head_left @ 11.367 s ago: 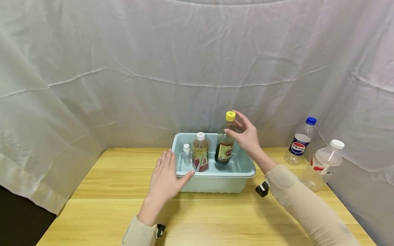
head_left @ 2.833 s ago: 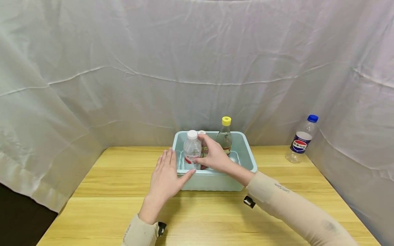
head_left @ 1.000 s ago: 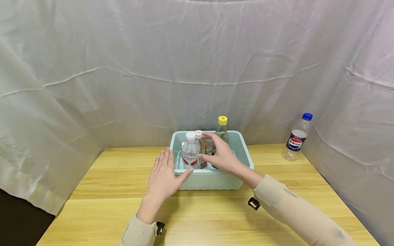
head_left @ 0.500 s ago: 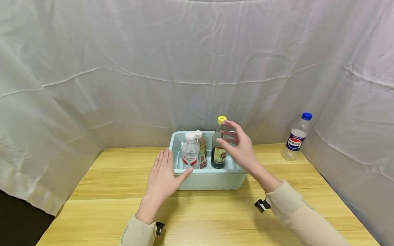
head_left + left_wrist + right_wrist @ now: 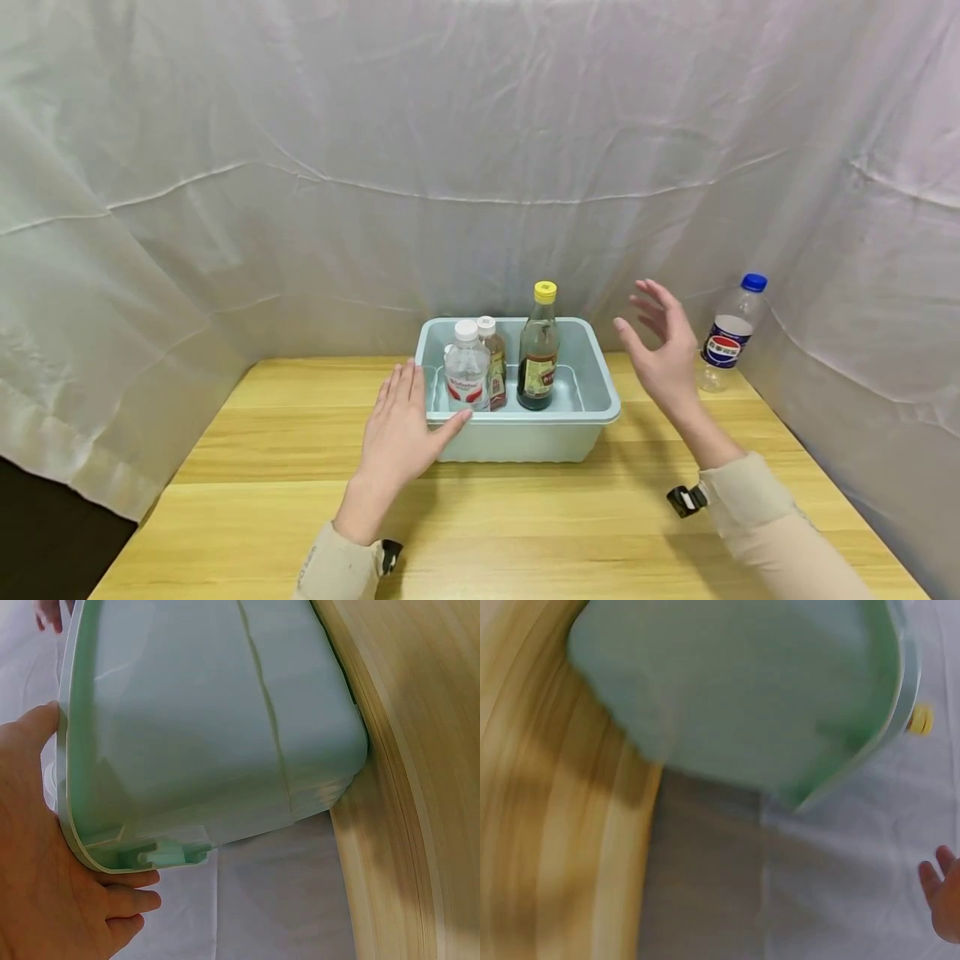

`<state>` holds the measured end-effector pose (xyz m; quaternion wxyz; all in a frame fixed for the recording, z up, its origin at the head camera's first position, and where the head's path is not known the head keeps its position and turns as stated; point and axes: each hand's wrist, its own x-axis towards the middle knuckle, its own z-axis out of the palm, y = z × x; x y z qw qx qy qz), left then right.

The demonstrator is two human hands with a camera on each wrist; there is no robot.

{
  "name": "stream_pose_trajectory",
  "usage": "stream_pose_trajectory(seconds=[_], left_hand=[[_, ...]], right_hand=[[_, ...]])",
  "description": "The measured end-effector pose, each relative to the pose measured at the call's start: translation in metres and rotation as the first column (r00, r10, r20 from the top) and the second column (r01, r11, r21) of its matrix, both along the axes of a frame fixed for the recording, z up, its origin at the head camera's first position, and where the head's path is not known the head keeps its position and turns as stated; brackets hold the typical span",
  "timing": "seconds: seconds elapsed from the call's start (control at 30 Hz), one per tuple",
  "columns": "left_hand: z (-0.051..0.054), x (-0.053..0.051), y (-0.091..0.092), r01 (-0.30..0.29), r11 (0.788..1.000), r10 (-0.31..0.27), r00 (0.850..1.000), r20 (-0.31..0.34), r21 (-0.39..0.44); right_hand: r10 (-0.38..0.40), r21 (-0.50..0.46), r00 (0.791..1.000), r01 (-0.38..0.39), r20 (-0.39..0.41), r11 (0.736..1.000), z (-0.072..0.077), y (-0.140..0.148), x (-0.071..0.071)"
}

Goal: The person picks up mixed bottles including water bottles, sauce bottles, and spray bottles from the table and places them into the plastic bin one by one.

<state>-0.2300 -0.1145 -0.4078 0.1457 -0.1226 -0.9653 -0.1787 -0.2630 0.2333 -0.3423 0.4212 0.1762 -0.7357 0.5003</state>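
A pale blue-green plastic bin (image 5: 517,442) stands on the table. My left hand (image 5: 397,429) rests against its front left corner, fingers straight; the left wrist view shows the hand (image 5: 45,825) at the rim. In the bin, a clear bottle with a white cap (image 5: 467,367) stands at the left, partly covering a white-capped bottle with a printed label (image 5: 495,375). A soy sauce bottle with a yellow cap (image 5: 538,358) stands upright right of them. My right hand (image 5: 663,350) is in the air, holding nothing, fingers spread, between the bin and a blue-capped Pepsi bottle (image 5: 729,337).
The wooden table (image 5: 262,500) ends at a grey cloth backdrop (image 5: 450,208) behind and at the sides. Behind the clear bottle, a small bottle is mostly hidden. The Pepsi bottle stands near the table's back right.
The clear white-capped bottle went from the table's right into the bin, and the right hand let go of it. That hand has since moved right, past the soy sauce bottle. The left hand stays put.
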Motion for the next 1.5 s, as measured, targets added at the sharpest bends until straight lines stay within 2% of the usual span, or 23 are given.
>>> stream_pose_trajectory(seconds=[0.1,0.23,0.37,0.6,0.7,0.83,1.0,1.13,1.3,1.43,1.5], left_hand=[[0.0,0.0,0.0,0.0,1.0,0.0,1.0,-0.005,0.004],[-0.001,0.0,0.0,0.0,1.0,0.0,1.0,-0.008,0.005],[-0.001,0.001,0.0,0.0,1.0,0.0,1.0,-0.006,0.004],[-0.001,0.0,0.0,0.0,1.0,0.0,1.0,-0.018,0.002],[0.0,0.0,0.0,-0.002,1.0,0.002,1.0,-0.012,0.003],[0.0,0.0,0.0,-0.003,1.0,0.003,1.0,-0.007,0.003],[0.001,0.001,0.0,-0.002,1.0,0.002,1.0,-0.011,0.002],[0.001,0.001,-0.001,-0.008,1.0,0.008,1.0,-0.008,-0.003],[0.0,0.0,-0.001,-0.006,1.0,0.006,1.0,-0.012,-0.003],[-0.001,0.0,0.0,-0.005,1.0,0.005,1.0,-0.01,-0.001],[-0.001,0.0,-0.001,-0.008,1.0,0.007,1.0,-0.009,-0.006]], right_hand=[[-0.101,0.002,0.993,0.102,-0.064,0.995,0.0,0.016,-0.001],[-0.239,-0.024,0.965,0.238,-0.108,0.971,-0.016,0.052,-0.019],[-0.35,-0.031,0.93,0.349,-0.114,0.937,-0.036,0.092,-0.038],[-0.456,0.013,0.888,0.457,-0.063,0.889,-0.047,0.136,-0.048],[-0.483,0.043,0.875,0.483,0.001,0.875,-0.047,0.148,-0.051],[-0.51,0.069,0.848,0.505,0.142,0.86,-0.046,0.161,-0.056],[-0.507,0.097,0.802,0.504,0.316,0.858,-0.048,0.176,-0.062],[-0.495,0.138,0.769,0.484,0.405,0.864,-0.051,0.186,-0.069],[-0.493,0.195,0.731,0.458,0.472,0.867,-0.058,0.192,-0.071],[-0.5,0.221,0.725,0.452,0.473,0.864,-0.062,0.195,-0.072],[-0.496,0.224,0.729,0.446,0.472,0.867,-0.063,0.196,-0.073]])
